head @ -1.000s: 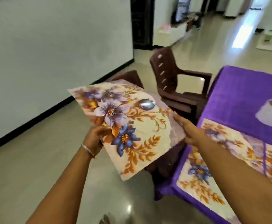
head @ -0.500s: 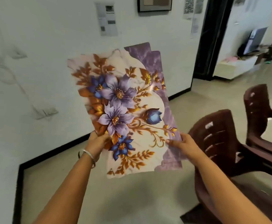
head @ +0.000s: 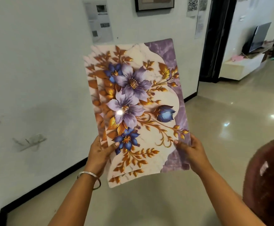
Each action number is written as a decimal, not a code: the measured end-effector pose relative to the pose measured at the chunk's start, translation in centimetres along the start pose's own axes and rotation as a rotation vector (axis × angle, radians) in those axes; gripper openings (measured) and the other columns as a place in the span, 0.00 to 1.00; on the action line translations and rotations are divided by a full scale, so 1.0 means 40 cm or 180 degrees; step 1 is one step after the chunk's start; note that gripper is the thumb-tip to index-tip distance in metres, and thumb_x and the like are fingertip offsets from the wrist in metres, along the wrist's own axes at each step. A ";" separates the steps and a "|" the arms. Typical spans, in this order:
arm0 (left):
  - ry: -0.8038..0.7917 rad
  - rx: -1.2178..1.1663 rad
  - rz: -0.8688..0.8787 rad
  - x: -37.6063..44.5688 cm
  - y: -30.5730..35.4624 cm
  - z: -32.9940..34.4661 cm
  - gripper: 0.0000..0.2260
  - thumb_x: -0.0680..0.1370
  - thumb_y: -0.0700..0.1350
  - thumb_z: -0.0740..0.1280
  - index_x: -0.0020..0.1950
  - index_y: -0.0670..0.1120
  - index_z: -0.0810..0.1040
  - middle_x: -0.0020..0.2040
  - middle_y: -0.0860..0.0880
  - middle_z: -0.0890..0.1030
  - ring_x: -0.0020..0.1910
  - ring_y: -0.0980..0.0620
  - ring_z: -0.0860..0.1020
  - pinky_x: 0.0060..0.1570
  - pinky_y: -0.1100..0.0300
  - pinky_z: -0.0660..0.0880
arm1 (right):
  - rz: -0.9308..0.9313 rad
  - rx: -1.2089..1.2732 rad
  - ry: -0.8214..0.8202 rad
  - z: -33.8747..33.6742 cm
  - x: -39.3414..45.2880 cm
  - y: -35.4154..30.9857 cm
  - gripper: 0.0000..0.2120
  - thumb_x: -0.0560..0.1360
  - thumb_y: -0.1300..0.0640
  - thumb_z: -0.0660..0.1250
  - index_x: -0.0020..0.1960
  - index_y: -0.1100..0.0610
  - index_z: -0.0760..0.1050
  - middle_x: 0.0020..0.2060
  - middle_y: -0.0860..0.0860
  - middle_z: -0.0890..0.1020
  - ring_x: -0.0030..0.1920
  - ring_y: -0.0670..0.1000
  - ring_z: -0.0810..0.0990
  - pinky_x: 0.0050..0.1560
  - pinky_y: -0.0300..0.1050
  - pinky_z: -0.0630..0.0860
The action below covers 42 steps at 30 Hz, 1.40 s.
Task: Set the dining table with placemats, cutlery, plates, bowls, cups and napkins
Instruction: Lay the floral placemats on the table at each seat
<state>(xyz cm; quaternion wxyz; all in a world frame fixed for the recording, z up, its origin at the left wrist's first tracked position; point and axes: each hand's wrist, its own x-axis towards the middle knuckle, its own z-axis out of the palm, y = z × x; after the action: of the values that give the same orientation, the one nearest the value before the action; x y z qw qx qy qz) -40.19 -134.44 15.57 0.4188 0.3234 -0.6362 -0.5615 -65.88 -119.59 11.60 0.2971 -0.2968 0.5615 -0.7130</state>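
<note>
I hold a small stack of floral placemats [head: 149, 98] upright in front of me, cream and purple with violet and blue flowers and gold leaves. The sheets are fanned slightly, with extra edges showing at the left and bottom. My left hand [head: 100, 152] grips the lower left edge, thumb on the front. My right hand [head: 190, 154] grips the lower right edge, over the purple marbled border. The dining table is out of view.
A white wall [head: 35, 79] with papers and a framed picture stands close ahead. A dark brown plastic chair back [head: 266, 180] is at lower right. A dark door frame [head: 214, 46] opens to another room at right. Glossy tiled floor [head: 230, 128] lies below.
My view has turned left, away from the purple table, toward the wall. The placemats have been raised from tilted flat to upright and closer to me. Both hands still hold them.
</note>
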 end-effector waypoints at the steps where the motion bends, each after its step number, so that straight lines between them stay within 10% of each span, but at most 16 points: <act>1: -0.0020 0.0003 0.0009 0.068 -0.002 0.022 0.21 0.68 0.46 0.77 0.59 0.48 0.79 0.55 0.48 0.84 0.54 0.46 0.82 0.54 0.50 0.77 | -0.0046 0.0050 0.0016 -0.004 0.067 -0.004 0.13 0.74 0.69 0.67 0.58 0.63 0.76 0.51 0.57 0.84 0.51 0.57 0.84 0.52 0.50 0.80; 12: -0.0030 -0.0127 0.0057 0.764 -0.069 0.268 0.10 0.78 0.45 0.66 0.60 0.50 0.78 0.52 0.49 0.84 0.49 0.49 0.83 0.46 0.56 0.79 | -0.0092 -0.0324 -0.0150 -0.090 0.725 -0.037 0.26 0.69 0.69 0.72 0.63 0.54 0.71 0.57 0.54 0.82 0.57 0.56 0.81 0.57 0.58 0.78; 24: -0.1427 -0.0582 -0.0367 1.571 -0.224 0.788 0.13 0.79 0.37 0.63 0.62 0.48 0.76 0.53 0.48 0.84 0.50 0.46 0.83 0.43 0.56 0.79 | -0.0175 -0.0657 0.0876 -0.387 1.393 -0.042 0.26 0.72 0.47 0.71 0.68 0.51 0.69 0.58 0.51 0.81 0.55 0.53 0.82 0.56 0.57 0.79; 30: -0.2281 -0.0499 -0.0397 1.858 -0.240 1.205 0.18 0.71 0.40 0.65 0.61 0.49 0.77 0.55 0.48 0.83 0.55 0.45 0.81 0.52 0.54 0.78 | -0.0441 -0.0559 0.1949 -0.611 1.602 -0.047 0.16 0.75 0.63 0.68 0.61 0.58 0.72 0.53 0.51 0.83 0.51 0.48 0.84 0.44 0.38 0.80; 42: -0.3247 -0.0510 0.0151 1.989 -0.325 2.251 0.14 0.75 0.36 0.70 0.61 0.41 0.78 0.54 0.43 0.83 0.52 0.41 0.82 0.48 0.52 0.78 | -0.0699 -0.1225 0.3451 -1.379 1.784 -0.120 0.20 0.72 0.61 0.73 0.62 0.54 0.73 0.55 0.49 0.82 0.55 0.47 0.81 0.52 0.43 0.77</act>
<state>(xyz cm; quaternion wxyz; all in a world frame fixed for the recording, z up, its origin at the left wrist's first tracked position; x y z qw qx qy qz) -156.63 -166.75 14.57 0.0914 -0.0391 -0.7217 -0.6850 -154.28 -138.25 12.02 -0.1675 0.0052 0.7187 -0.6748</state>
